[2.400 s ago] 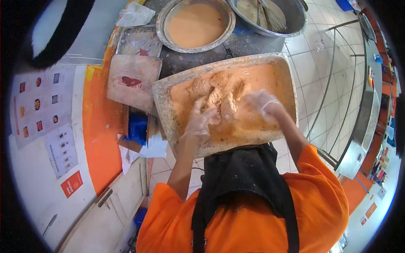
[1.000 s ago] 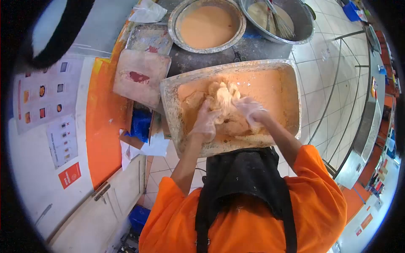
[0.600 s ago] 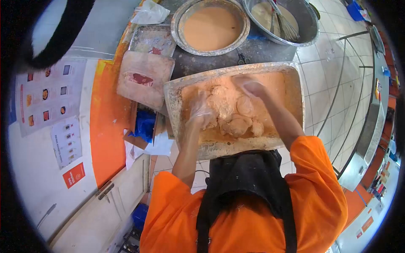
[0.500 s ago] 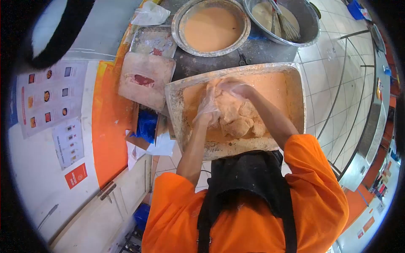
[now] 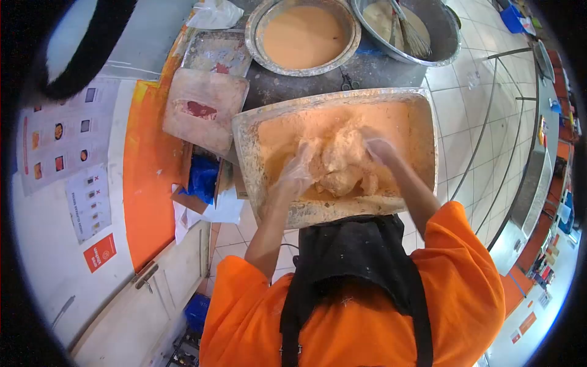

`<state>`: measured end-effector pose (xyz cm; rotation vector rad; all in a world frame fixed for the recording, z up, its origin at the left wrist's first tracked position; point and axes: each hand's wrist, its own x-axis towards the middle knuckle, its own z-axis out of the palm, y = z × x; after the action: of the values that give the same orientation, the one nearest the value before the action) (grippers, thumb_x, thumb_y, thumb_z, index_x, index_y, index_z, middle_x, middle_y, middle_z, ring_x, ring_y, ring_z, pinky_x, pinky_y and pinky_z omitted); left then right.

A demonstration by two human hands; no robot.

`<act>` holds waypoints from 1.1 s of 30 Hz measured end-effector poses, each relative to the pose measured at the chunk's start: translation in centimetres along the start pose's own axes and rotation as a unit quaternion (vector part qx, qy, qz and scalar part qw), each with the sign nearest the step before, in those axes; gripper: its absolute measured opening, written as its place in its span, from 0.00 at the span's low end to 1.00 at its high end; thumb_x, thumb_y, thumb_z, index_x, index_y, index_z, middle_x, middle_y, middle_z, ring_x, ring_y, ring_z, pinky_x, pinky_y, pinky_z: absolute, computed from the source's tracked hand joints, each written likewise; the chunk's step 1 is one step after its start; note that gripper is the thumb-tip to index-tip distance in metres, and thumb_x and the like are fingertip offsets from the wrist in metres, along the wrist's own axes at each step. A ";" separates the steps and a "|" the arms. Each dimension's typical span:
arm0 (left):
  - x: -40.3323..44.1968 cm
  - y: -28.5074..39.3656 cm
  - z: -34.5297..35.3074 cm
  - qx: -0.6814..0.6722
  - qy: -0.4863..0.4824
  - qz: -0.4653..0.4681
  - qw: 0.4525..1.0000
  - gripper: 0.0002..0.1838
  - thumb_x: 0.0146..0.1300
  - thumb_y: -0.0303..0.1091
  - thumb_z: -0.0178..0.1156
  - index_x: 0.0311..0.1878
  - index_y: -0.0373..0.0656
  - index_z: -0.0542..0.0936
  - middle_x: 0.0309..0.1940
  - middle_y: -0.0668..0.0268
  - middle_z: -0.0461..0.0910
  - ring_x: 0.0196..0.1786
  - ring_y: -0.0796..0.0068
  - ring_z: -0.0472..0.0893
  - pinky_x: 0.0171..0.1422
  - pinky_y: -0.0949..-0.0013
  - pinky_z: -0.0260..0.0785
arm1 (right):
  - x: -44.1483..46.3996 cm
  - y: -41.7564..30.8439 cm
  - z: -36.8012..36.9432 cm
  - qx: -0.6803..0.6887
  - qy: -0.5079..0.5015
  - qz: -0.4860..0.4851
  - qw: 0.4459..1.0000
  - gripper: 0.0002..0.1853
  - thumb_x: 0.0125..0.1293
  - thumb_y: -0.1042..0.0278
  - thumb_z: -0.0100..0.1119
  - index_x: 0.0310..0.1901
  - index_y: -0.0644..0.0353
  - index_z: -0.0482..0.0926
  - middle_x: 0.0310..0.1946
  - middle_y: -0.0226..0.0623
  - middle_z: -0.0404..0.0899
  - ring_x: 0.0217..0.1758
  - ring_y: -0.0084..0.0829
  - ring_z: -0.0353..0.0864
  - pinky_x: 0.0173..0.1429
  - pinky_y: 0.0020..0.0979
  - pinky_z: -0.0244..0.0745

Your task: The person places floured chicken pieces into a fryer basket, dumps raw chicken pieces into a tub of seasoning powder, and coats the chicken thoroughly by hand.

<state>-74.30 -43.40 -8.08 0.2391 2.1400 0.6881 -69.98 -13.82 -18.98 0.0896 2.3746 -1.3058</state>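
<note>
Flour-coated chicken pieces (image 5: 341, 165) lie heaped in the middle of a large, shallow tub (image 5: 336, 93) of orange-tinted flour (image 5: 397, 122). Thin clear plastic gloves cover both of my hands. At the heap's left side is my left hand (image 5: 298, 170), its fingers stretched along the pieces. My right hand (image 5: 380, 148) is at the right side, slightly blurred, fingers apart and pointing in toward the chicken. The pieces sit between the two hands, and their upper part is smeared by motion. Loose flour hides the undersides of the pieces.
Behind the tub stand a round basin of orange liquid (image 5: 302, 38) and a metal bowl (image 5: 449, 52) holding a whisk (image 5: 414, 38). Scissors (image 5: 349, 82) lie between basin and tub. Stained trays (image 5: 206, 113) sit at the left, by an orange-striped wall (image 5: 151, 177).
My hands have moved apart, from the top of the chicken to its two sides. The right hand has drawn back to the right. The heap has shifted and blurred.
</note>
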 end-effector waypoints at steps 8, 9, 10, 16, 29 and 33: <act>1.4 -6.9 1.0 -0.247 -0.023 0.078 0.966 0.40 0.60 0.27 0.62 0.74 0.40 0.55 0.66 0.54 0.68 0.66 0.65 0.70 0.66 0.67 0.69 | -1.3 -8.9 -2.4 0.021 -0.142 0.020 0.989 0.23 0.71 0.57 0.49 0.63 0.59 0.72 0.60 0.47 0.74 0.60 0.44 0.73 0.66 0.41 0.65; -1.4 -5.1 0.0 -0.445 -0.027 0.059 0.893 0.40 0.59 0.25 0.62 0.74 0.40 0.56 0.68 0.54 0.66 0.67 0.66 0.68 0.67 0.68 0.68 | -2.1 -7.9 -3.4 -0.038 -0.172 -0.003 0.984 0.23 0.72 0.57 0.49 0.63 0.58 0.73 0.60 0.47 0.74 0.60 0.44 0.73 0.65 0.41 0.66; -2.9 -4.3 -0.5 -0.624 -0.029 0.036 0.780 0.40 0.58 0.24 0.63 0.73 0.40 0.57 0.69 0.55 0.65 0.68 0.66 0.67 0.68 0.68 0.67 | -3.0 -7.0 -4.3 -0.095 -0.198 -0.029 0.975 0.22 0.72 0.57 0.50 0.63 0.58 0.74 0.59 0.46 0.74 0.59 0.44 0.74 0.65 0.41 0.67; 1.1 -10.0 7.6 0.020 -0.126 0.222 0.967 0.46 0.65 0.27 0.61 0.78 0.48 0.42 0.72 0.51 0.60 0.73 0.63 0.62 0.66 0.56 0.66 | -6.1 -4.9 -0.2 0.160 -0.173 0.116 0.965 0.21 0.71 0.61 0.49 0.64 0.53 0.73 0.59 0.45 0.76 0.59 0.42 0.75 0.65 0.40 0.67; 0.4 -0.8 -0.8 -0.358 0.177 0.094 0.912 0.44 0.52 0.20 0.63 0.74 0.41 0.57 0.67 0.49 0.66 0.70 0.59 0.66 0.72 0.64 0.61 | -4.5 -4.2 -2.2 0.146 0.035 0.188 0.971 0.23 0.67 0.49 0.58 0.49 0.63 0.80 0.43 0.40 0.79 0.46 0.31 0.76 0.51 0.36 0.69; 1.5 -1.6 -3.1 -0.031 0.124 -0.007 0.992 0.42 0.54 0.22 0.59 0.74 0.41 0.56 0.67 0.43 0.63 0.71 0.48 0.63 0.74 0.59 0.58 | 1.9 0.9 -4.7 0.441 0.137 0.265 0.847 0.25 0.70 0.54 0.54 0.62 0.63 0.73 0.65 0.40 0.70 0.66 0.35 0.69 0.71 0.34 0.61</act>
<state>-77.56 -45.36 -8.46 0.1085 2.3481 0.8096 -73.02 -9.76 -18.28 1.1701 1.5255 -2.0258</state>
